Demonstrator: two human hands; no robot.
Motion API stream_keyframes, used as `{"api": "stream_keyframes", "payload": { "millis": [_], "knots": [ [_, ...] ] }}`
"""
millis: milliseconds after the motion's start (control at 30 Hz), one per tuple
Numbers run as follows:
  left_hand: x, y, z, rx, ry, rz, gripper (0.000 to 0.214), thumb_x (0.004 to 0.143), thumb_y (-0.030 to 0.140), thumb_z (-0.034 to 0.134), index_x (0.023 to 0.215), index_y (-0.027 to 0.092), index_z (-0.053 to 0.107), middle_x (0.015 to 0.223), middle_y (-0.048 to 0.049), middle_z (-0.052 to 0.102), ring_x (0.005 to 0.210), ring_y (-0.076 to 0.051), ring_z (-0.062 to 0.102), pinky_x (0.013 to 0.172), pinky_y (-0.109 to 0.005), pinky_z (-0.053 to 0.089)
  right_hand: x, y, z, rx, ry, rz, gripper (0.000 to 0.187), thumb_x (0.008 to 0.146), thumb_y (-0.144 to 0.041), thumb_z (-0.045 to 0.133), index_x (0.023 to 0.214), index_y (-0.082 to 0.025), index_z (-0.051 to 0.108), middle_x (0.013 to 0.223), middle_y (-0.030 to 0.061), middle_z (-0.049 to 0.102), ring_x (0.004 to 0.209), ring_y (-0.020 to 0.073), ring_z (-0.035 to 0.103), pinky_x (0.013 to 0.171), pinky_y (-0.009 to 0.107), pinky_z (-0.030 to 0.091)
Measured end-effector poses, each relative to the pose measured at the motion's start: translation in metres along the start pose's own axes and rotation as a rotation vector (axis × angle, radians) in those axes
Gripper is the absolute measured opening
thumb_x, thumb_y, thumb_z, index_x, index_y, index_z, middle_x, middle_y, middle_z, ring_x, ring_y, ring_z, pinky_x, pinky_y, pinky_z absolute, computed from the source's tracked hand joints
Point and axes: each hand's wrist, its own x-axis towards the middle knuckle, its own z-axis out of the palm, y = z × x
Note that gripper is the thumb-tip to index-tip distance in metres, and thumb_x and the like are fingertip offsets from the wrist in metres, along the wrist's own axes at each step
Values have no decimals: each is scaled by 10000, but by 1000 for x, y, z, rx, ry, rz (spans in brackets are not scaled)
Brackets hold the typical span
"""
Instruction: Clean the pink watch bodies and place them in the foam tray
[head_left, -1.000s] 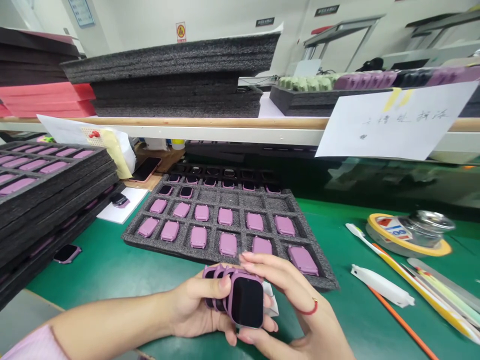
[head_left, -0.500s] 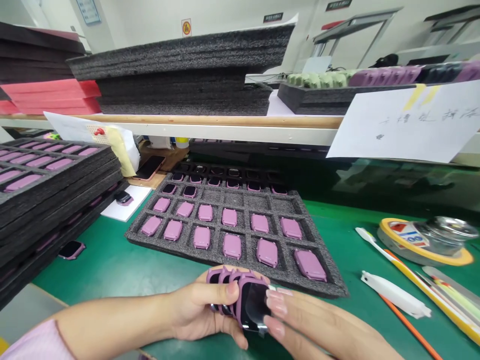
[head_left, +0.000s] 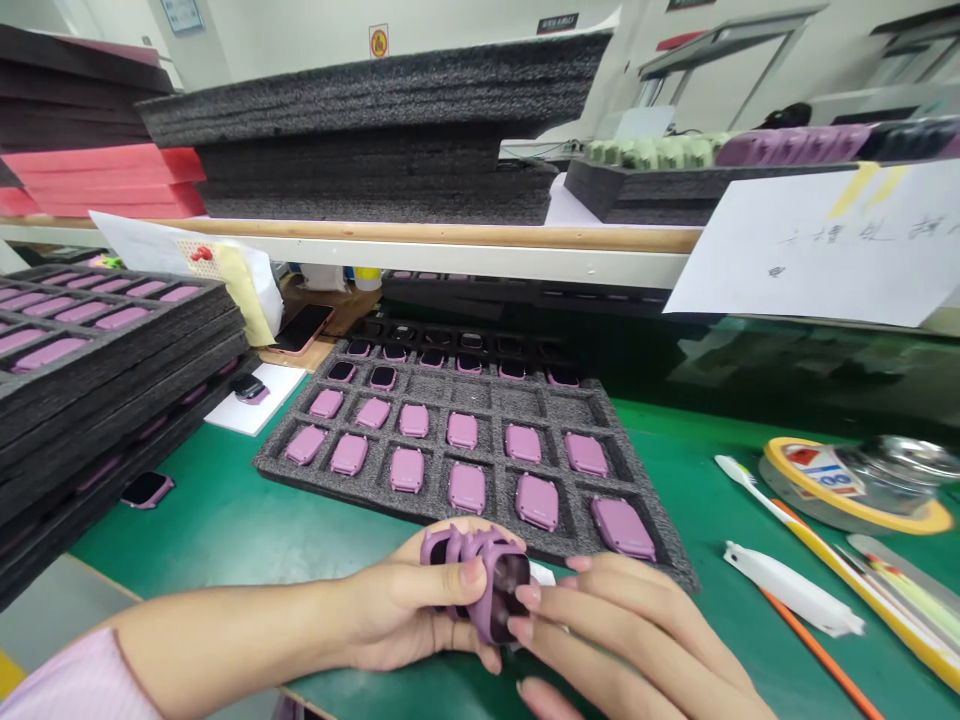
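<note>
Twelve purple watch backs (head_left: 467,487) show in the tray (head_left: 525,402), left hand (head_left: 397,605) gripping several watches (head_left: 510,575), right hand (head_left: 637,630) loosely spread.

The middle of a green bench (head_left: 225,525) was taken up by a dark foam tray (head_left: 517,402). At the left, a watch (head_left: 145,490) and a white sheet (head_left: 266,408) were laid; at the right, a tape roll (head_left: 814,505), toothbrush (head_left: 829,557), white tube (head_left: 795,590) and orange stick (head_left: 825,662) were set out.
</note>
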Motion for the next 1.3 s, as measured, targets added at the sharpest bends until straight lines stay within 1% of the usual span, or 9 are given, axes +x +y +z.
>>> {"api": "stream_keyframes", "payload": {
  "millis": [100,167,333,600,800,1000,1167,1233,1300],
  "knots": [
    [1,-4,1,32,53,29,436,685,287,918,1015,155,664,865,-31,697,734,-108,694,600,-149,531,5,-5,14,89,55,125,674,831,-490,772,1412,-242,539,823,33,725,687,195,689,655,312,610],
    [1,-7,0,25,82,27,432,682,291,921,995,159,655,896,-42,715,838,-137,721,659,-156,539,7,-7,20,165,54,206,600,859,-446,753,1371,-225,532,808,20,665,662,166,643,582,266,578],
    [4,-8,-1,-30,99,-4,466,766,512,814,1037,159,677,847,-39,719,670,-116,699,555,-170,542,9,-9,19,246,75,257,520,825,-168,729,1295,-215,513,1034,74,684,914,210,682,772,302,599],
    [3,-4,3,-25,-39,-58,544,774,600,764,1018,113,748,921,-102,746,784,-154,757,477,-84,495,12,-5,21,200,80,198,562,803,-124,716,1322,-229,525,1141,94,722,1039,260,680,901,395,589],
    [4,-8,2,-15,87,-43,519,752,568,802,1001,116,744,905,-98,765,774,-166,769,474,-96,501,13,-5,19,143,67,235,491,804,-181,727,1270,-234,583,1090,73,723,991,222,706,829,308,602],
    [4,-1,4,6,237,-61,541,635,495,909,984,141,699,995,-123,783,832,-213,781,550,-133,519,34,66,7,-12,-47,690,329,796,-428,717,1056,-226,722,1033,76,774,945,277,738,861,409,599],
    [2,3,-1,110,238,-126,501,765,596,763,901,118,702,883,-111,785,353,-57,544,309,-153,181,39,148,1,-135,51,803,316,884,-365,693,1143,-184,691,1252,129,693,1204,307,627,1084,544,439],
    [1,5,-1,132,229,-121,479,777,580,753,860,111,702,869,-122,786,297,-16,420,317,-176,70,37,160,1,-132,78,817,297,928,-377,665,1153,-183,677,1278,114,674,1233,288,607,1092,569,421],
    [0,5,1,104,212,-87,455,725,530,814,879,115,710,914,-146,788,352,-30,472,346,-169,114,35,153,2,-111,121,789,291,964,-407,605,1154,-199,677,1283,121,666,1250,292,596,1103,581,410]
  ]
}}
